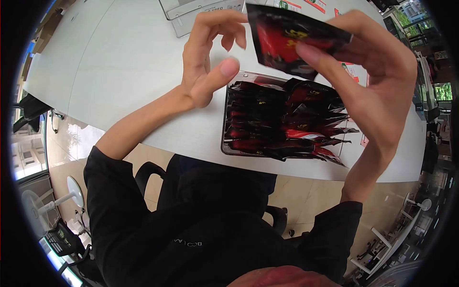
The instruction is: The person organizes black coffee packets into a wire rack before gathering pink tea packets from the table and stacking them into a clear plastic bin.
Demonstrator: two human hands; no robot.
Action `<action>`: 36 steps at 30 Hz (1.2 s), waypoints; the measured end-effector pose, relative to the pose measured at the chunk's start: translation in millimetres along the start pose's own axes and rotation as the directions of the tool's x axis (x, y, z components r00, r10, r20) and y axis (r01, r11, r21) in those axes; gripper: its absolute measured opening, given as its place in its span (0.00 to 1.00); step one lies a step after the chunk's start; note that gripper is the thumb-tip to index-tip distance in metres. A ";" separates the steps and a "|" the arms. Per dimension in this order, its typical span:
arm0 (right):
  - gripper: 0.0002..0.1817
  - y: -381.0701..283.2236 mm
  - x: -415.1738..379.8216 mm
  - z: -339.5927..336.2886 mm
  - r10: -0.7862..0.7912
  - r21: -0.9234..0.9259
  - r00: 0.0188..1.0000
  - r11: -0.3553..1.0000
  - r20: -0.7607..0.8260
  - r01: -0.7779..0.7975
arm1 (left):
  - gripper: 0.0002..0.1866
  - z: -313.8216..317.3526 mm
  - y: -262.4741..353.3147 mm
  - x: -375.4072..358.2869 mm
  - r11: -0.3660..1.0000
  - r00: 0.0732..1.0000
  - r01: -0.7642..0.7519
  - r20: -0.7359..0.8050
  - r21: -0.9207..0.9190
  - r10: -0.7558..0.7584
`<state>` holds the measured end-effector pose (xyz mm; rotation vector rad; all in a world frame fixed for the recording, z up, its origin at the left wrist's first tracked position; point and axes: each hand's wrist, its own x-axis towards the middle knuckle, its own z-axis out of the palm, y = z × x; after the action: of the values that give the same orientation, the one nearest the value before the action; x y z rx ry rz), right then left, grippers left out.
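My right hand [377, 79] pinches a black and red foil packet [277, 40] with yellow print, thumb on its face and fingers behind. The packet is raised and tilted above the desk. At its left edge is my left hand [203, 62], thumb and fingers curved apart, with the index fingertip right at the packet's top corner. Below both hands lies a shallow clear box [223, 146] holding two columns of overlapping black and red packets [260, 117]. Several packet ends stick out past the right side of the box.
The white desk [119, 62] has a curved front edge close to my body. Clear plastic cases [184, 21] lie at the back. Red and white cards [315, 5] with green marks are at the top right. A white fan [36, 208] stands at the lower left.
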<state>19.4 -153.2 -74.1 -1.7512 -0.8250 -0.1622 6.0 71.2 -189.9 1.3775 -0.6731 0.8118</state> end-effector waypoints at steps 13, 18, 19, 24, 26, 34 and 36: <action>0.08 -15.6 28.9 14.6 0.062 -0.326 0.928 0.943 0.367 0.066 | 0.09 -26.5 7.5 12.6 0.925 0.963 -0.245 0.187 0.292 0.196; 0.07 -46.2 29.8 22.5 0.011 -0.620 0.929 0.748 0.370 0.238 | 0.07 -32.1 9.0 14.2 0.930 0.963 -0.231 0.207 0.288 0.175; 0.07 -51.5 32.8 20.7 0.012 -0.619 0.929 0.749 0.369 0.236 | 0.06 -35.8 7.1 14.5 0.929 0.956 -0.242 0.235 0.281 0.178; 0.07 -45.6 37.3 7.3 0.068 -0.476 0.941 0.873 0.332 0.105 | 0.06 -35.2 3.2 12.1 0.910 0.951 -0.269 0.236 0.315 0.200; 0.07 -25.1 34.5 5.9 0.005 -0.423 0.932 0.892 0.362 0.160 | 0.06 -30.4 4.7 11.3 0.912 0.953 -0.263 0.229 0.316 0.196; 0.08 -22.1 21.0 6.4 -0.098 -0.511 0.896 0.792 0.433 0.334 | 0.05 -24.3 8.6 8.5 0.925 0.948 -0.256 0.261 0.280 0.184; 0.08 -22.2 22.5 6.0 -0.120 -0.523 0.848 0.740 0.516 0.423 | 0.05 -24.1 9.5 10.4 0.928 0.939 -0.265 0.290 0.261 0.187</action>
<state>21.1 -135.3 -47.5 -2.3266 -1.5202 -0.2548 2.9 96.4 -178.1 1.7208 -0.9594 0.9539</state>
